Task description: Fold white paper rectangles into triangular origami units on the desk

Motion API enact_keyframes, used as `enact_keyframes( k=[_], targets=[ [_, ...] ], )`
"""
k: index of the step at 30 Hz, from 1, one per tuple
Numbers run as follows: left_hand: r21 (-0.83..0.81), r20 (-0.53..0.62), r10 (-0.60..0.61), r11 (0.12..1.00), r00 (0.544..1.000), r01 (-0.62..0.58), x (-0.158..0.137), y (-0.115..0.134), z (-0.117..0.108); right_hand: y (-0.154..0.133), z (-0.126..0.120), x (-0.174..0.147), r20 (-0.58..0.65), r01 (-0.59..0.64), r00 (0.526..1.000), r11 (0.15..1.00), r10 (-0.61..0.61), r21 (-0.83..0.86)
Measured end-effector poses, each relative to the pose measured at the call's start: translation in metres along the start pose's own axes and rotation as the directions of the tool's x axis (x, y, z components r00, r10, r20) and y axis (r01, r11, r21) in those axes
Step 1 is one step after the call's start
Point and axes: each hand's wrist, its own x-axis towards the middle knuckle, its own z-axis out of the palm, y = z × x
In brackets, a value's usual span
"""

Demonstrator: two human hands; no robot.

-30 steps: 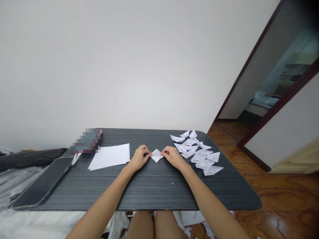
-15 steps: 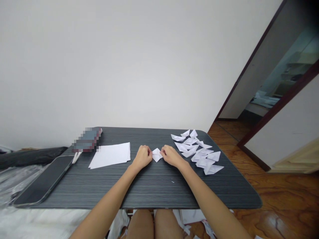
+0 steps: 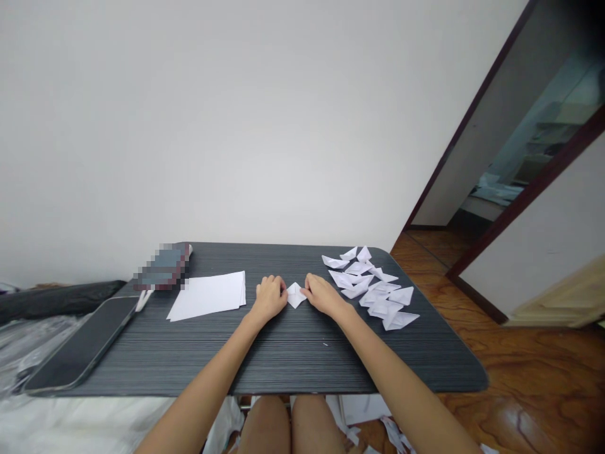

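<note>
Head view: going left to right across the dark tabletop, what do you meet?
Black phone → pixelated dark object → stack of white paper sheets → left hand → small white folded paper piece → right hand → cluster of white folded paper shapes.

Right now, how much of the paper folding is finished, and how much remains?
Done: a cluster of folded paper boats lies right of the hands. In hand: left hand and right hand pinch one small folded piece. Left: a stack of flat sheets.
</note>
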Motion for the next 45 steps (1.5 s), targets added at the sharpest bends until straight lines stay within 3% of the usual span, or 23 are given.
enact_keyframes(
  k=[3, 6, 8, 11, 16, 22, 32, 39, 45],
  targets=[
    [-0.009, 0.005, 0.02, 1.0, 1.0, -0.02, -0.001, 0.001, -0.002, -0.009, 0.001, -0.007, -0.081, 0.057, 0.995, 0.997, -0.061, -0.059],
    [-0.013, -0.009, -0.003, 1.0, 1.0, 0.002, -0.002, 0.003, -0.003, -0.018, 0.002, -0.013, -0.081, 0.213, 0.971, 0.97, -0.223, -0.121],
    [-0.013, -0.012, -0.017, 1.0, 1.0, 0.017, -0.003, 0.004, -0.004, -0.02, 0.003, -0.018, -0.063, 0.289, 0.953, 0.951, -0.297, -0.107],
    [-0.025, -0.019, -0.035, 0.999, 0.999, 0.034, -0.004, 0.004, -0.004, -0.015, 0.004, -0.031, -0.064, 0.311, 0.948, 0.95, -0.313, -0.039],
    [-0.063, -0.035, -0.061, 0.996, 0.998, 0.059, -0.005, 0.003, -0.003, -0.001, 0.002, -0.047, -0.041, 0.206, 0.978, 0.974, -0.203, 0.091],
    [-0.083, -0.017, -0.108, 0.991, 0.994, 0.106, -0.003, 0.003, -0.004, -0.001, 0.002, -0.036, 0.063, 0.01, 0.998, 0.966, -0.027, 0.258],
    [-0.176, 0.033, -0.201, 0.963, 0.979, 0.203, 0.002, -0.002, -0.007, -0.001, -0.008, -0.049, -0.034, -0.007, 0.999, 0.99, 0.012, 0.144],
    [-0.131, -0.073, -0.098, 0.987, 0.992, 0.088, -0.008, -0.002, -0.006, -0.024, 0.013, -0.009, -0.212, -0.092, 0.968, 0.979, 0.131, 0.183],
    [-0.112, -0.101, -0.035, 0.993, 0.994, 0.024, -0.009, -0.003, -0.004, -0.02, 0.031, 0.005, -0.177, -0.182, 0.948, 0.906, 0.266, 0.383]
  ],
)
